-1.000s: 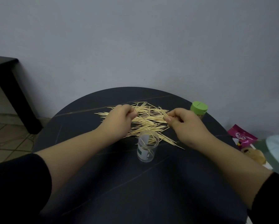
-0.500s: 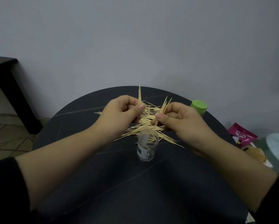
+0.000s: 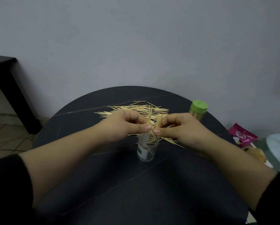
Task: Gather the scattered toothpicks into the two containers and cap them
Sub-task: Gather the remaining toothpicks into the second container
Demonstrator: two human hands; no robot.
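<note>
A pile of loose toothpicks (image 3: 132,108) lies across the far half of the round black table (image 3: 136,189). A clear open container (image 3: 147,150) with a white and green label stands in the middle, a few toothpicks leaning inside it. My left hand (image 3: 126,125) and my right hand (image 3: 176,127) meet just above its mouth, each pinching a small upright bundle of toothpicks between thumb and fingers. A second container (image 3: 198,110), full of toothpicks and closed by a green cap, stands at the table's far right edge.
A dark side table (image 3: 8,88) stands at the left against the grey wall. A pink packet (image 3: 243,134), a yellowish object (image 3: 256,152) and a pale blue object (image 3: 278,146) lie on a lower surface beyond the table's right edge.
Both hands picked up toothpicks from the pile, lifted them upright, and came together over the open container's mouth.
</note>
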